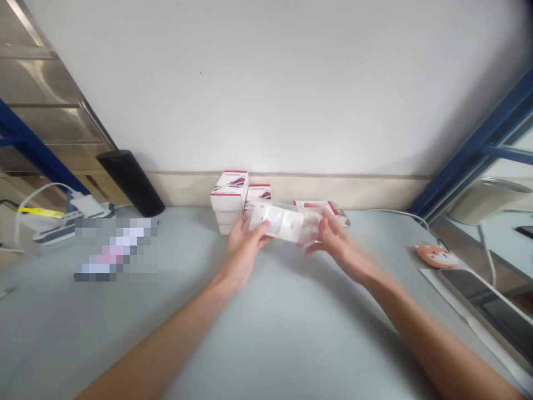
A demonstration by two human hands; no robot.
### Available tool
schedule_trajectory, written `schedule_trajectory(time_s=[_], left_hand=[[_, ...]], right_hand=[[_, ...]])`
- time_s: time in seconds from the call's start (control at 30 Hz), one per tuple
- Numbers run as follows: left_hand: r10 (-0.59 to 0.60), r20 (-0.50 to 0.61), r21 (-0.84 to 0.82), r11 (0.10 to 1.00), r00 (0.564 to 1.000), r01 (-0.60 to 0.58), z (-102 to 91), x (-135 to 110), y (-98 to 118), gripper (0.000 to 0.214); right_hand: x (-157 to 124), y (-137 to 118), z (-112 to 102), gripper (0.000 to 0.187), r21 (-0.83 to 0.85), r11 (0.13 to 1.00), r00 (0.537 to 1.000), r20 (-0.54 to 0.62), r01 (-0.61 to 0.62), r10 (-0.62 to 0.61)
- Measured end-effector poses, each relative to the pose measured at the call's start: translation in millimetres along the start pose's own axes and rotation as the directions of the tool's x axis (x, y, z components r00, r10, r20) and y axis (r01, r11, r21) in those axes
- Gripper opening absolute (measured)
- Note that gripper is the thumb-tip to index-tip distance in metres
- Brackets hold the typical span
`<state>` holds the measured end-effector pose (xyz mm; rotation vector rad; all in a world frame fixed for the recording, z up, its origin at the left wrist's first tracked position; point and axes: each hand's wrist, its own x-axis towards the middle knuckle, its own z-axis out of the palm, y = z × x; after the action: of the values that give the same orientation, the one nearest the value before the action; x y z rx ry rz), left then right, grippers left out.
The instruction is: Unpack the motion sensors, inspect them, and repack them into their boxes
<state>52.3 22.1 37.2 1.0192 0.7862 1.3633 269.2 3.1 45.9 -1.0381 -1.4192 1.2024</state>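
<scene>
Meanwhile, near the back edge of a pale grey surface (291, 339), a person's left hand (244, 251) and right hand (339, 245) came together in the air, clamped on either end of a clear plastic pack (287, 223) holding a white item with a small red mark. The pack was held just above the surface, directly in front of white boxes with red trim (228, 191), which formed a stack of about three near the back edge. A shorter stack of boxes (258, 194) stood just beside it, and a flat-lying box (320, 209) sat partly behind the right hand. Blur made it impossible to tell whether the pack was sealed or opened. Judging by how things lay, one pack was up in the hands, while the stacked boxes looked squared and undisturbed, and whether any had been opened could not be told. Toward the back left corner lay a black cylinder (131, 183) and a power strip (54, 233), with a pixelated patch (116, 250) hiding whatever sat nearby. Near the right edge were an orange fox-faced trinket (436, 256) and a dark tablet (487, 311) on a white sheet (466, 311).
</scene>
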Motion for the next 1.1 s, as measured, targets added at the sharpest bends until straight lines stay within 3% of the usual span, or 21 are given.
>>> schedule_trajectory(time_s=[0.1, 0.2, 0.27, 0.33, 0.4, 0.47, 0.57, 0.67, 0.8, 0.9, 1.0, 1.1], left_hand=[[-0.033, -0.027, -0.018, 0.999, 0.999, 0.032, 1.4, 0.1, 0.4, 0.046], [-0.026, -0.021, 0.028, 0.999, 0.999, 0.027, 1.5, -1.4, -3.3, 0.062], [0.034, 0.056, 0.135, 0.99, 0.998, -0.042, -0.3, -3.6, -9.0, 0.083], [0.15, 0.17, 0.303, 0.933, 0.974, -0.197, -3.7, -6.3, -15.7, 0.097], [0.287, 0.259, 0.502, 0.776, 0.922, -0.382, -8.7, -8.3, -20.9, 0.089], [0.406, 0.298, 0.676, 0.549, 0.864, -0.491, -14.5, -8.3, -22.6, 0.069], [0.554, 0.301, 0.813, 0.276, 0.776, -0.512, -22.3, -3.3, -19.3, 0.055], [0.626, 0.353, 0.826, 0.141, 0.695, -0.546, -27.0, 4.6, -14.2, 0.049], [0.603, 0.488, 0.751, 0.077, 0.63, -0.656, -29.9, 10.8, -11.5, 0.05], [0.591, 0.527, 0.728, 0.057, 0.611, -0.683, -32.1, 11.6, -12.1, 0.053], [0.568, 0.536, 0.723, 0.071, 0.624, -0.687, -33.9, 11.3, -13.4, 0.051], [0.545, 0.498, 0.722, 0.171, 0.675, -0.671, -33.3, 9.9, -14.6, 0.043]], right_hand=[[1.3, 4.8, 9.8, 0.04, 0.097, 0.995, 0.995, -0.102, -0.002, 0.012], [3.1, 7.2, 11.2, 0.025, 0.205, 0.979, 0.973, -0.231, 0.024, 0.024], [3.2, 5.4, 7.1, 0.021, 0.27, 0.963, 0.967, -0.251, 0.021, 0.049], [2.9, 1.5, 1.1, 0.02, 0.319, 0.948, 0.97, -0.224, -0.016, 0.092], [2.4, -3.2, -4.4, 0.017, 0.335, 0.94, 0.978, -0.171, -0.056, 0.12], [1.9, -7.7, -7.5, 0.014, 0.329, 0.942, 0.984, -0.135, -0.069, 0.119], [1.6, -13.3, -7.4, 0.011, 0.348, 0.937, 0.99, -0.109, -0.042, 0.085], [1.6, -14.8, -5.0, 0.019, 0.393, 0.92, 0.996, -0.078, -0.002, 0.035], [2.0, -7.2, -4.5, 0.022, 0.334, 0.943, 0.994, -0.098, -0.003, 0.038], [2.7, -0.1, -6.5, 0.036, 0.361, 0.928, 0.985, -0.109, -0.086, 0.134], [4.1, 3.9, -8.4, 0.044, 0.371, 0.911, 0.977, -0.041, -0.181, 0.211], [5.5, 6.4, -8.6, 0.023, 0.322, 0.928, 0.978, -0.021, -0.189, 0.207]])
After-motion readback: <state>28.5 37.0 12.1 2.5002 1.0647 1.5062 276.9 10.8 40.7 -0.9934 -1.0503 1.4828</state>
